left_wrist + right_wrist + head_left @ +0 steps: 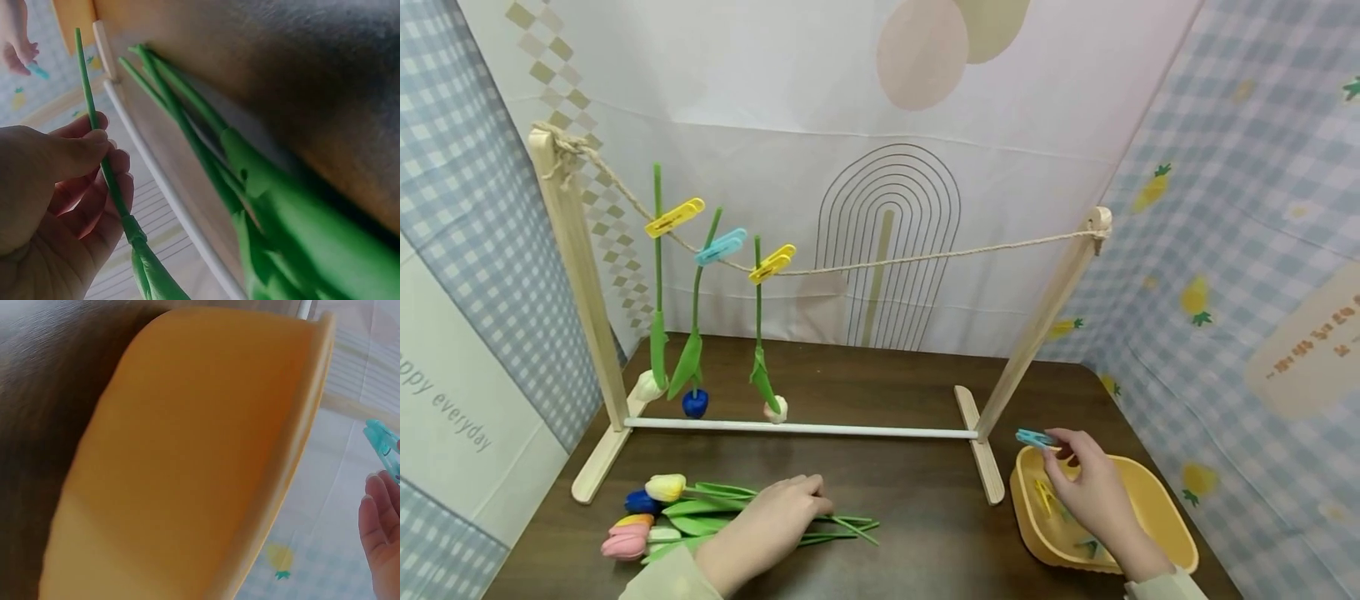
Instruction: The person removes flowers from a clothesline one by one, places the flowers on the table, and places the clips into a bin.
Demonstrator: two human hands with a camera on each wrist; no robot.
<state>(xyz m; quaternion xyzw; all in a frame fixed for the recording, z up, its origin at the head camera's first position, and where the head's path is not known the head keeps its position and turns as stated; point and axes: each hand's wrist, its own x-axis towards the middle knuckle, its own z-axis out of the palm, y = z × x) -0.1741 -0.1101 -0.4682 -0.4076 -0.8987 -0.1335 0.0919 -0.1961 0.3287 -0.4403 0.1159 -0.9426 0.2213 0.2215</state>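
Over bowl (1157, 500) — perhaps pinched blue peg (1034, 437)

Dark wood-grain table (925, 500), matt w/ slight sheen. Pale unfinished wood rack (576, 275), rough twisted fibre rope (925, 258). Smooth plastic pegs: blue one (1033, 437) glossy. Yellow bowl (1157, 500) matt plastic. Tulip stems (187, 125) smooth, rubbery-looking plastic. Cloth backdrop (1225, 208), matt.

Left hand (775, 517) lying low at near left, thumb and fingers (94, 187) pinching. Right hand (1086, 487) hovering at near right, fingertips pinching.
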